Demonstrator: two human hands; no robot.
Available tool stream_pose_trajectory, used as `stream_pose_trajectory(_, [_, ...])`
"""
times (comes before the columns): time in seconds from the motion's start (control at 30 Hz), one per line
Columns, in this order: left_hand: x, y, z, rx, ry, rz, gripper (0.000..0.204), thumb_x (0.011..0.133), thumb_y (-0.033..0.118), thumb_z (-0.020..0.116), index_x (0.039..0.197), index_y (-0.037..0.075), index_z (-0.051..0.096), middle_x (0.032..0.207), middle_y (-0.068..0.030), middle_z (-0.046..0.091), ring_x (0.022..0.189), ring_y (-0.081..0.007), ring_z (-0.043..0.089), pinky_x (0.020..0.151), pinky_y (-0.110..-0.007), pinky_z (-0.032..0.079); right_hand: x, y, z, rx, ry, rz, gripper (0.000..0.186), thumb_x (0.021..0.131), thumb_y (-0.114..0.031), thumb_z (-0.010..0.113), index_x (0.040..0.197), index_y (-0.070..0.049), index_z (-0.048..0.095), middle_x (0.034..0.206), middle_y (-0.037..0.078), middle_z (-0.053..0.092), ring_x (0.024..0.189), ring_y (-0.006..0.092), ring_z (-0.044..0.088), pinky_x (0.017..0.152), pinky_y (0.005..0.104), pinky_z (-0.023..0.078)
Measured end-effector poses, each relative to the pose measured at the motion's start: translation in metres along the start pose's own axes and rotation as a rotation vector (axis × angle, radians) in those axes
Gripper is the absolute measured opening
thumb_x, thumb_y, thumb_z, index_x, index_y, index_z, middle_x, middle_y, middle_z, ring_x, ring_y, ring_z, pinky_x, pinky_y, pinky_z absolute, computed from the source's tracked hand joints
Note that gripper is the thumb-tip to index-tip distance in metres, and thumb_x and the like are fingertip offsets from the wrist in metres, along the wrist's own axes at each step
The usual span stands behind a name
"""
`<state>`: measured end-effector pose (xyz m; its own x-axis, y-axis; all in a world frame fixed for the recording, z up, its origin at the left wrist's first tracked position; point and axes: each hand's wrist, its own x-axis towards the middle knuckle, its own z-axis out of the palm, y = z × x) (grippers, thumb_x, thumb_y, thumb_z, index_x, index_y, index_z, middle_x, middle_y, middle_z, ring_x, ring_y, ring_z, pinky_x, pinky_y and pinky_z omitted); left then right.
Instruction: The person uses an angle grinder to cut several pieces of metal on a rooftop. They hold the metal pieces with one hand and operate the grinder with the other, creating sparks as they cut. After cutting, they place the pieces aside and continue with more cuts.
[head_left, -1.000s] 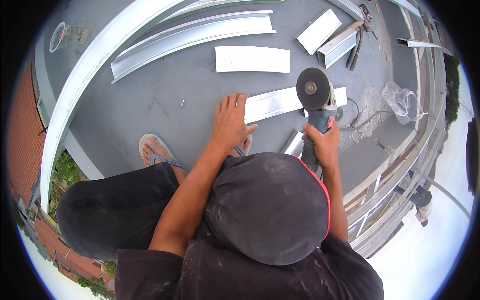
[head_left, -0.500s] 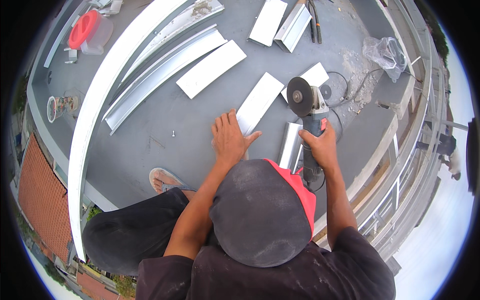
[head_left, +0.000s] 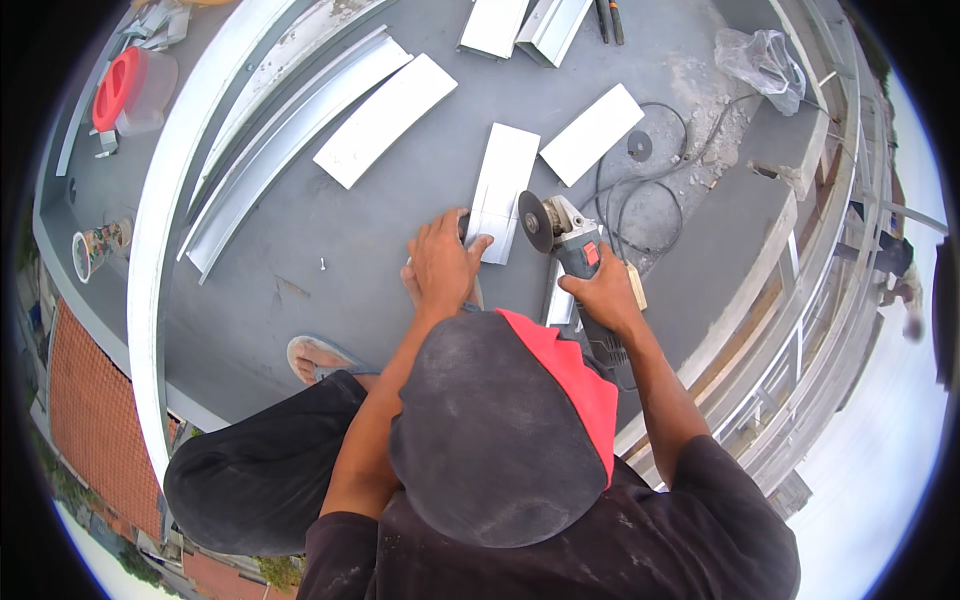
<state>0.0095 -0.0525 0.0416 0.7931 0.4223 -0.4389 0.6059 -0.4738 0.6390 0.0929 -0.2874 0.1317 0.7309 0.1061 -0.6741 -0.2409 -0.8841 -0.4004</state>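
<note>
Grinder (head_left: 560, 235) swung closer to metal strip (head_left: 503, 190); left hand (head_left: 443, 262) pins strip, right hand (head_left: 605, 295) fingers wrapped round grinder. Cutting step; next needs steady disc line.

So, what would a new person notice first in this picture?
At the centre, the right hand grips an angle grinder with its disc beside a white metal strip. The left hand presses on that strip's near end. A red cap fills the foreground.
</note>
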Motion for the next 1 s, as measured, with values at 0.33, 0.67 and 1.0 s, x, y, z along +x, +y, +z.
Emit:
stream_pose_trajectory(0.33, [0.01, 0.007, -0.01, -0.062, -0.096, -0.088, 0.053, 0.088, 0.024, 0.095, 0.133, 0.007, 0.073, 0.111, -0.0104, 0.078, 0.112, -0.0294, 0.071, 0.103, -0.046, 0.046, 0.001, -0.009, 0.001, -0.04, -0.039, 0.054, 0.076, 0.08, -0.03, 0.085, 0.141, 0.01, 0.061, 0.128, 0.033, 0.075, 0.122, 0.0495, 0.073, 0.105, 0.0515, 0.056])
stream_pose_trajectory(0.67, [0.012, 0.007, -0.01, -0.075, -0.103, -0.11, 0.049, 0.087, 0.024, 0.095, 0.127, 0.006, 0.073, 0.111, -0.0122, 0.079, 0.105, -0.0306, 0.075, 0.101, -0.044, 0.046, 0.005, -0.009, 0.001, -0.088, -0.041, 0.069, 0.086, 0.079, -0.033, 0.085, 0.145, 0.015, 0.057, 0.127, 0.037, 0.074, 0.122, 0.0515, 0.072, 0.105, 0.0528, 0.056])
stream_pose_trajectory(1.0, [0.013, 0.013, -0.016, -0.067, -0.122, -0.142, 0.048, 0.088, 0.025, 0.095, 0.126, 0.006, 0.073, 0.115, -0.013, 0.08, 0.106, -0.031, 0.076, 0.103, -0.044, 0.046, 0.004, -0.019, -0.003, -0.138, -0.027, 0.092, 0.08, 0.08, -0.031, 0.087, 0.141, 0.013, 0.059, 0.126, 0.036, 0.075, 0.122, 0.0506, 0.073, 0.105, 0.0527, 0.057])
